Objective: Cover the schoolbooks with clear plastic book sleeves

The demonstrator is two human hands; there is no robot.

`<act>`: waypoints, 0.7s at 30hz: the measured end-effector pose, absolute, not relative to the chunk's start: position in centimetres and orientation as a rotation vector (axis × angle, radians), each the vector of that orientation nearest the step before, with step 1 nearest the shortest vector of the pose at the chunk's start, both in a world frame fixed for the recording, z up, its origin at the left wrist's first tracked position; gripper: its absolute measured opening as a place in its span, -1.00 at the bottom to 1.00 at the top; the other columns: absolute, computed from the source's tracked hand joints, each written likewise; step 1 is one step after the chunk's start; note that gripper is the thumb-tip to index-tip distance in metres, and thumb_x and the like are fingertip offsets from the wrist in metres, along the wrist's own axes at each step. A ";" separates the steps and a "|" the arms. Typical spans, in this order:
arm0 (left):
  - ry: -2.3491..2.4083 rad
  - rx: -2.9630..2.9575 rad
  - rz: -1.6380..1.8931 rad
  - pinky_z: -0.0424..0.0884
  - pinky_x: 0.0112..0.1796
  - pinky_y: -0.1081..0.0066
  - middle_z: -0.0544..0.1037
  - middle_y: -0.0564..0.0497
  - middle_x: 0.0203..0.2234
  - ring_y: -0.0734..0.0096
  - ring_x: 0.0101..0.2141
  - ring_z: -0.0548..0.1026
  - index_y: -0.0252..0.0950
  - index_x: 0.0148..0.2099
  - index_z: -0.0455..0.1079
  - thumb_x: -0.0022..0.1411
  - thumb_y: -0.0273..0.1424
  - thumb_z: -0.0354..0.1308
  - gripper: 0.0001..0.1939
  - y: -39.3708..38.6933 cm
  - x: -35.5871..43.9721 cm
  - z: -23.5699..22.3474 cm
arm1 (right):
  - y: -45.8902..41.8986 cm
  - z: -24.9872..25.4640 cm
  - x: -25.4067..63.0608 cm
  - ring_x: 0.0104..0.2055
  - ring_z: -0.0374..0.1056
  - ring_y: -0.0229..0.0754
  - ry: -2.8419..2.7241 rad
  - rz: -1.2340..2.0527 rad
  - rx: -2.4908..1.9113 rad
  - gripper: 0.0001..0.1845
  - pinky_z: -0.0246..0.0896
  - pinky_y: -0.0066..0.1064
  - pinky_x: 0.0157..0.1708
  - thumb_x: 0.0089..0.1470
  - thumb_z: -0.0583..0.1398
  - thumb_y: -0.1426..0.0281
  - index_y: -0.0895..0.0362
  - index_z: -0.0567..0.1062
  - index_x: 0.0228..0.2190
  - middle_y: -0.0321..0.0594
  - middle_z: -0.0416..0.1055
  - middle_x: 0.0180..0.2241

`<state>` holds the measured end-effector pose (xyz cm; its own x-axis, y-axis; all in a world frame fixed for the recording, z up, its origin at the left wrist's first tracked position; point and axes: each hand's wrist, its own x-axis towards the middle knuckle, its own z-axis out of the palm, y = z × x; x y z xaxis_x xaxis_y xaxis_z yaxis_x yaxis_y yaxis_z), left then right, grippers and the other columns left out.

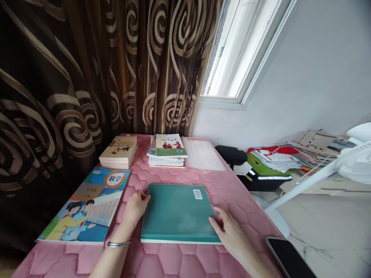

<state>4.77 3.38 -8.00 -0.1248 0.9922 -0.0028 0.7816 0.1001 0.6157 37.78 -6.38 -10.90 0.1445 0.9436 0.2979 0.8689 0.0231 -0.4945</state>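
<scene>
Our left fingers [146, 197] are curled at the left edge of one green book [176, 216], and our right fingers [216, 224] are at its right edge, thumb parted from the forefinger; we cannot tell whether either set grips it. The book lies flat and closed between our two hands, on a pink quilted worktop [176, 262], with one barcode label [197, 194] near its upper right corner. One bracelet [119, 244] circles our left wrist.

Left of that wrist we have one maths book [84, 208], flat, two figures on its cover. Just behind it stands one tan stack [118, 148] of at least four books. Beyond the green book is a second stack [169, 148] of several books, too tightly layered for us to count. Clear plastic [204, 154] lies to its right, its sheets uncountable.

One phone [290, 255] lies near our right forearm. Farther out, we see one white fan [310, 183], many papers [275, 158] to the right, one patterned curtain [156, 58] and one window [232, 50].
</scene>
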 end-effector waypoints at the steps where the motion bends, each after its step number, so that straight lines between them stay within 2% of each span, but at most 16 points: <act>1: 1.963 1.747 0.661 0.25 -0.43 0.44 0.54 0.00 -0.52 0.34 -0.43 0.51 -0.24 -0.47 0.28 0.18 -0.36 0.12 -0.82 3.4 4.7 -8.0 | -6.8 -11.0 37.6 -0.28 0.44 -0.05 -1.732 0.134 -1.823 -0.62 0.39 -0.24 -0.29 0.15 0.04 0.15 0.10 0.41 -0.10 -0.12 0.48 -0.30; 6: 1.929 1.767 0.624 0.24 -0.45 0.42 0.51 0.01 -0.58 0.29 -0.45 0.50 -0.22 -0.55 0.24 0.16 -0.31 0.10 -0.74 3.3 4.1 -7.7 | -8.6 -10.9 36.9 -0.43 0.42 -0.11 -1.722 0.018 -1.725 -0.66 0.37 -0.35 -0.49 0.19 0.04 0.16 0.05 0.40 -0.10 -0.25 0.42 -0.49; 9: 1.869 1.696 0.561 0.23 -0.49 0.42 0.42 0.07 -0.70 0.31 -0.56 0.47 -0.21 -0.58 0.22 0.14 -0.30 0.11 -0.72 3.2 3.8 -7.3 | -9.0 -10.8 36.8 -0.55 0.37 -0.18 -1.722 0.031 -1.698 -0.67 0.29 -0.44 -0.61 0.19 0.05 0.16 0.02 0.42 -0.09 -0.34 0.38 -0.56; 12: 1.823 1.637 0.516 0.22 -0.54 0.43 0.34 0.13 -0.77 0.35 -0.65 0.43 -0.21 -0.58 0.19 0.15 -0.33 0.09 -0.72 3.1 3.8 -7.0 | -9.1 -10.7 36.9 -0.58 0.36 -0.21 -1.711 0.091 -1.687 -0.68 0.26 -0.48 -0.66 0.19 0.05 0.16 0.01 0.44 -0.11 -0.37 0.38 -0.57; 17: 1.726 1.509 0.551 0.23 -0.62 0.48 0.31 0.20 -0.74 0.45 -0.70 0.39 -0.21 -0.50 0.14 0.16 -0.39 0.05 -0.79 2.6 3.8 -6.7 | -9.1 -10.7 37.4 -0.55 0.40 -0.21 -1.698 0.276 -1.673 -0.70 0.31 -0.49 -0.62 0.19 0.06 0.18 0.01 0.50 -0.17 -0.34 0.44 -0.57; 21: 1.558 1.345 0.470 0.25 -0.63 0.52 0.32 0.24 -0.75 0.47 -0.69 0.39 -0.21 -0.47 0.14 0.06 -0.37 0.16 -0.79 2.3 3.1 -6.4 | -9.3 -10.5 37.7 -0.40 0.49 -0.18 -1.681 0.431 -1.640 -0.71 0.43 -0.46 -0.43 0.15 0.11 0.16 0.01 0.55 -0.25 -0.25 0.57 -0.38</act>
<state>3.13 2.27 -6.36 0.1005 0.9027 -0.4184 0.5208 0.3106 0.7952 37.73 -9.28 -10.48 0.0867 0.9596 0.2677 0.7126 0.1280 -0.6898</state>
